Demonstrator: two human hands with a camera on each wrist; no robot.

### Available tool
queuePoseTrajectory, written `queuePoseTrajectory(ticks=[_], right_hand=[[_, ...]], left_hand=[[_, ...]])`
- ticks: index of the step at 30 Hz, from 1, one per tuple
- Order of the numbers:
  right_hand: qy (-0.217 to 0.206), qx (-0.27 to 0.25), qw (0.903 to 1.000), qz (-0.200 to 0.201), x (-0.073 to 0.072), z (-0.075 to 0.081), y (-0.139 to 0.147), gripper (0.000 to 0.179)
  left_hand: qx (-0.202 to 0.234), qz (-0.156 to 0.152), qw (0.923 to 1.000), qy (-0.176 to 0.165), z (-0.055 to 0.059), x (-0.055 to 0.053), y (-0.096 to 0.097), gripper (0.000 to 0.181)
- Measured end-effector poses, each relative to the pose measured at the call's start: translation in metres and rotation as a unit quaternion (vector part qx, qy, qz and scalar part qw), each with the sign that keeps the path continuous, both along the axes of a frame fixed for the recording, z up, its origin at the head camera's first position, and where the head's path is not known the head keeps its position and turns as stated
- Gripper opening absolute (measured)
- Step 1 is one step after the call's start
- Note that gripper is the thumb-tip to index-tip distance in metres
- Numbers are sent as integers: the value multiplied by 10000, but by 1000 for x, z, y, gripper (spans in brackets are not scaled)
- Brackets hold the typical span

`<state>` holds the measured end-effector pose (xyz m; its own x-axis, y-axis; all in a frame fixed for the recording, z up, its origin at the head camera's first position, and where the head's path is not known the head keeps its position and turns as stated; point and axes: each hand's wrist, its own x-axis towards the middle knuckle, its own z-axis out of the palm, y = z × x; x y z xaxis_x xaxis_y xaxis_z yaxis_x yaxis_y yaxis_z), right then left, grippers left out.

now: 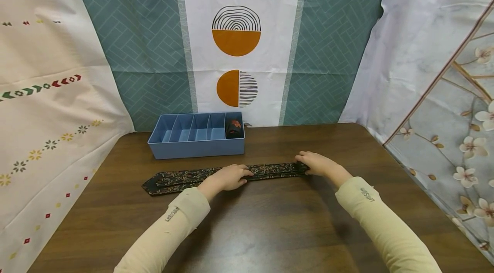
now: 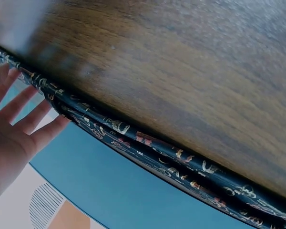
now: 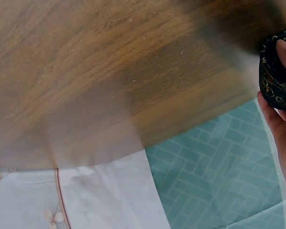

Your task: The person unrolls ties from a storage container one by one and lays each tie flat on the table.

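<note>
A dark necktie (image 1: 270, 171) with a small multicoloured pattern lies doubled across the table, its pointed end at the left. My left hand (image 1: 230, 177) rests on its middle; in the left wrist view the fingers (image 2: 50, 131) are nearly straight and touch the tie's edge. At the right end, my right hand (image 1: 317, 163) grips the folded or rolled end of the tie. The right wrist view shows this thick end (image 3: 276, 78) between thumb and fingers, partly cut off by the frame's edge.
Behind the tie stands a blue divided box (image 1: 197, 149) with several compartments. Its rightmost compartment holds a dark rolled item (image 1: 233, 128) with a red-orange motif. The brown wooden table (image 1: 270, 230) ends at patterned curtains (image 1: 328, 50) at the back and sides.
</note>
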<state>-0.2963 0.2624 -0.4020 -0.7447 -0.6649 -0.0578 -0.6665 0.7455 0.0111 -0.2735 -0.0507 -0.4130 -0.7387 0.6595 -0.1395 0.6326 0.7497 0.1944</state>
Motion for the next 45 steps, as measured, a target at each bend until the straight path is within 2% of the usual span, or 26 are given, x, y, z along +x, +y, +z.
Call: queuePoseTrajectory(ticks=[5, 14, 20, 24, 33, 39, 45], right_hand=[[1, -12, 10000, -8, -1, 0, 2, 38], [-91, 17, 9999, -137, -2, -2, 6, 45], [-104, 51, 9997, -209, -1, 0, 6, 50], [-142, 58, 9995, -264, -1, 1, 5, 46], [-121, -303, 9993, -195, -3, -1, 5, 39], [-351, -421, 9981, -272, -4, -1, 8, 44], [-324, -506, 9980, -210, -4, -6, 12, 34]], left_hand=[[-32, 39, 10000, 35, -2, -1, 0, 36], [-285, 137, 9979, 565, 0, 1, 19, 33], [-416, -150, 9967, 687, -2, 0, 38, 41], [-576, -348, 9959, 603, -3, -1, 57, 43], [-753, -500, 9947, 492, -1, -8, 103, 53], [-775, -432, 9955, 328, 1, -8, 124, 55], [-948, -179, 9953, 67, -4, -5, 138, 52]])
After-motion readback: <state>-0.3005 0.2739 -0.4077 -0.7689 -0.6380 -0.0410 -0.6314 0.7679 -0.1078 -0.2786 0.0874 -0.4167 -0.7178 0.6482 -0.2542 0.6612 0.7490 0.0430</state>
